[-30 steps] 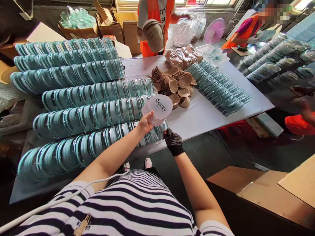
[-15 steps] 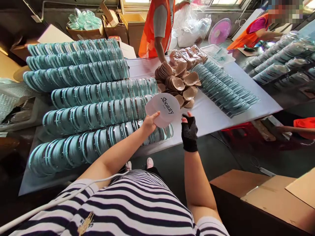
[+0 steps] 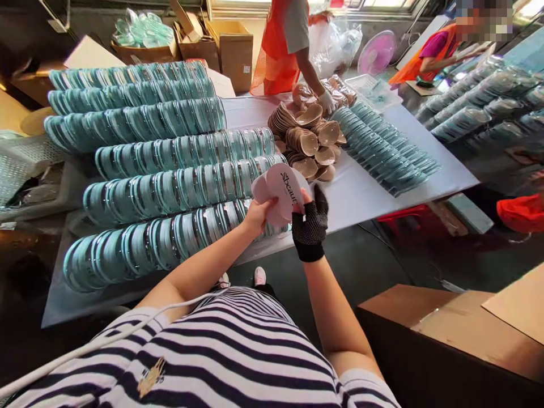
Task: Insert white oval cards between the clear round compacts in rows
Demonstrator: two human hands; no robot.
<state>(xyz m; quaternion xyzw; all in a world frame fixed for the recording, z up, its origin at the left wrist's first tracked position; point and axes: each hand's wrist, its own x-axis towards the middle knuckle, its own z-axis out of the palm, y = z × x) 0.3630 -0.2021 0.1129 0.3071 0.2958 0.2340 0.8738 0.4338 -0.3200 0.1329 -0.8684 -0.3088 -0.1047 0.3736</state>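
Note:
My left hand (image 3: pixel 258 216) is closed on the left edge of a stack of pale rounded cards (image 3: pixel 275 187), the top one printed "beauty" in dark letters. My right hand (image 3: pixel 311 225), in a black fingerless glove, is closed at the right edge of the printed top card, which sits askew over the ones beneath. Just behind the cards are rows of glossy teal-rimmed round pieces (image 3: pixel 178 184) lying on their sides, with whitish discs between them. Brown scoop-shaped pieces (image 3: pixel 308 143) are piled past my hands.
A white-covered table (image 3: pixel 357 208) bears the rows. More teal pieces (image 3: pixel 382 148) lie at its right, near a white basket (image 3: pixel 368 85). Across the table a person in an orange vest (image 3: pixel 278 51) reaches a gloved hand (image 3: pixel 326 102) down. An opened cardboard box (image 3: pixel 463 323) stands at my right.
My right hand has moved left onto the cards, whose top one has turned and slid apart from those below. The person opposite has shifted right, a gloved hand now showing by the brown pile.

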